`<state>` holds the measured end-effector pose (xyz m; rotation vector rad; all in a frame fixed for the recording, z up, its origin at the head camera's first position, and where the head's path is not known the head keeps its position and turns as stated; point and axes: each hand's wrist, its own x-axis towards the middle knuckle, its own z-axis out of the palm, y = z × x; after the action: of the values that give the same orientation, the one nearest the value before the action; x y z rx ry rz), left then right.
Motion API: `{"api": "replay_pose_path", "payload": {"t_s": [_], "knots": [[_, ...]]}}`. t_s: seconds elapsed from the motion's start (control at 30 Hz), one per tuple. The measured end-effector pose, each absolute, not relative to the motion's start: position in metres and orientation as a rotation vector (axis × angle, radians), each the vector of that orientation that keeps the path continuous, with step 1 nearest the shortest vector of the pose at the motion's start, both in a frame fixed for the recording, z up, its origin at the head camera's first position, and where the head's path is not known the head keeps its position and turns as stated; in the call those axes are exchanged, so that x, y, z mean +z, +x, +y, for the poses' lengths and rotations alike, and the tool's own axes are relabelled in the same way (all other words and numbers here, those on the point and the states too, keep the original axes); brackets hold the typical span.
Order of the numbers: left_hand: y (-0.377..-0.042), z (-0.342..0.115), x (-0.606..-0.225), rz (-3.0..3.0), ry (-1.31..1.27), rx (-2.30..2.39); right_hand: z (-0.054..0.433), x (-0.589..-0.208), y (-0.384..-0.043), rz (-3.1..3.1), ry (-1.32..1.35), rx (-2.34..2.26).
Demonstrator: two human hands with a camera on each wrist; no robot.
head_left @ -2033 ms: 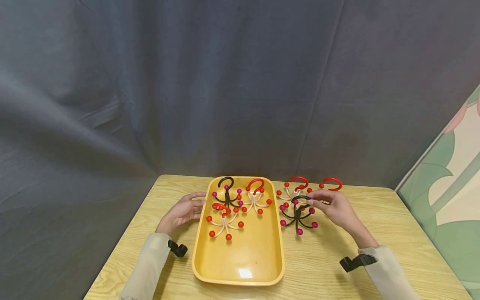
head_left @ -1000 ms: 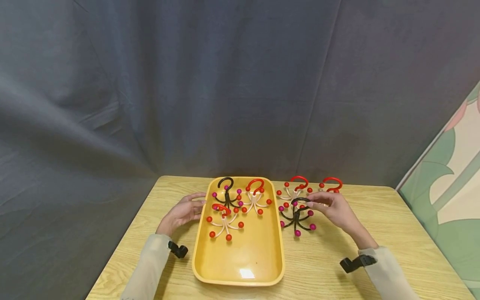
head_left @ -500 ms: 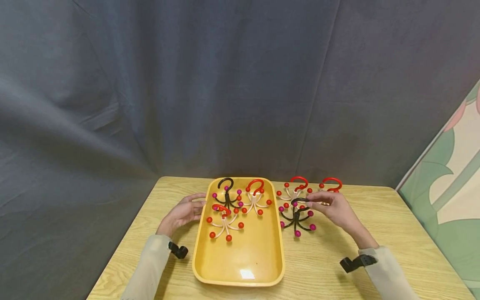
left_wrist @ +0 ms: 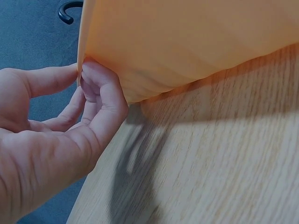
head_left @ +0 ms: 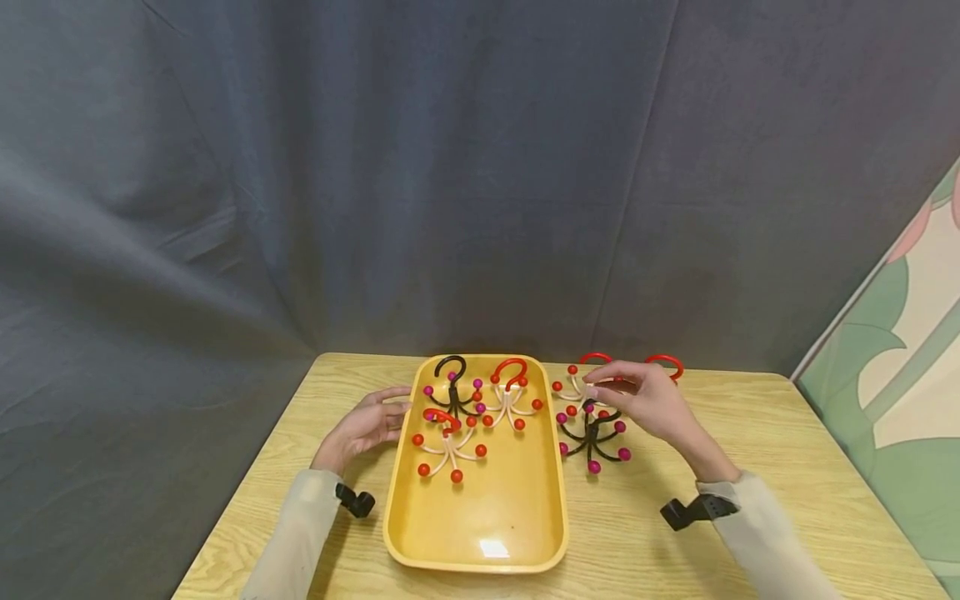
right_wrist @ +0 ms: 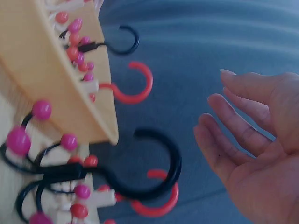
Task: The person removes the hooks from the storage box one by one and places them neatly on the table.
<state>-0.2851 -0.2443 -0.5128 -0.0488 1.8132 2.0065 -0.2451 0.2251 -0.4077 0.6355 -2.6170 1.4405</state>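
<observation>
My left hand (head_left: 366,425) pinches the left rim of the yellow tray (head_left: 477,567); in the left wrist view the thumb and fingers meet across its edge. My right hand (head_left: 641,402) holds nothing, its fingers loosely bent, just above a black multi-arm hook hanger (head_left: 592,432). That hanger stands on the table right of the tray, hook up, with magenta balls on its arm tips. In the right wrist view a gap shows between the fingers and the black hook (right_wrist: 175,161). Behind it stands a white hanger with a red hook (head_left: 596,357), partly hidden by the hand.
Inside the tray's far half stand a black hanger (head_left: 453,398) and two white hangers with red hooks, one nearer (head_left: 448,450) and one at the right (head_left: 508,398). Another red hook (head_left: 666,360) shows behind my right hand. A grey curtain (head_left: 480,183) hangs behind the table.
My right hand has let go of the black hanger's hook and moved up and left above it. The hanger has shifted slightly left over the last two seconds. My left hand keeps its place.
</observation>
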Motion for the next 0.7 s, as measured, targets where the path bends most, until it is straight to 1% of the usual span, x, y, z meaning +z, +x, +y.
{"api": "replay_pose_path", "payload": {"t_s": [0.37, 0.7], "knots": [[-0.285, -0.246, -0.513, 1.822, -0.019, 1.994, 0.181, -0.391, -0.234, -2.518, 0.799, 1.594], [-0.284, -0.246, -0.512, 1.811, -0.031, 2.005, 0.148, -0.396, -0.232, -2.471, 0.859, 1.757]]}}
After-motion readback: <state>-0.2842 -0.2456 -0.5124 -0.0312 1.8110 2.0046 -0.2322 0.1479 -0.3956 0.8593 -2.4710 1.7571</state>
